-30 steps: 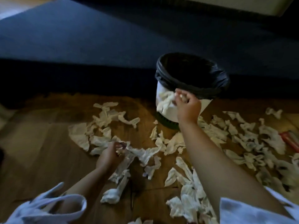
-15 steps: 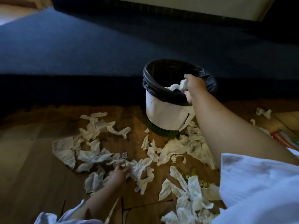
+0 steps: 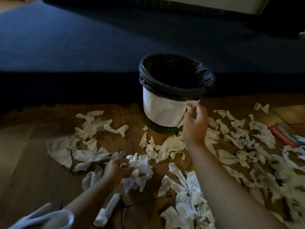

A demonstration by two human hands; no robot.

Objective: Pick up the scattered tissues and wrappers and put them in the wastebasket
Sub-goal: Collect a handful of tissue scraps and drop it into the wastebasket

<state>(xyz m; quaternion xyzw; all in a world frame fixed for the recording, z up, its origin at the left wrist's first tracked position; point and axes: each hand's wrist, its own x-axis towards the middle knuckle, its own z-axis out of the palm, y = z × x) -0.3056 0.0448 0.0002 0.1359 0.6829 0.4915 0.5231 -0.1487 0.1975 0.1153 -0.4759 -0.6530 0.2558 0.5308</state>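
Tissues (image 3: 92, 156) lay scattered over the wooden floor (image 3: 24, 171) in far too great a number to count, a loose patch of them at the left, more in the middle, and a thick spread at the right. One left hand (image 3: 115, 169) sat low among them, its fingers curled around a bunched clump of tissues (image 3: 140, 167) on the floor. One rolled tissue (image 3: 109, 207) lay just below that forearm. One wastebasket (image 3: 163, 111), white-sided with a green base and a black liner (image 3: 175, 90) folded over its rim, stood upright on the floor at the edge of a dark blue rug (image 3: 82, 47). One right hand (image 3: 195, 124) was raised just beside the basket's right side, below the rim, fingers loosely spread; whether it pinched the small white scrap (image 3: 194, 102) at its fingertips could not be told. One red wrapper (image 3: 280, 134) lay at the far right among the tissues.
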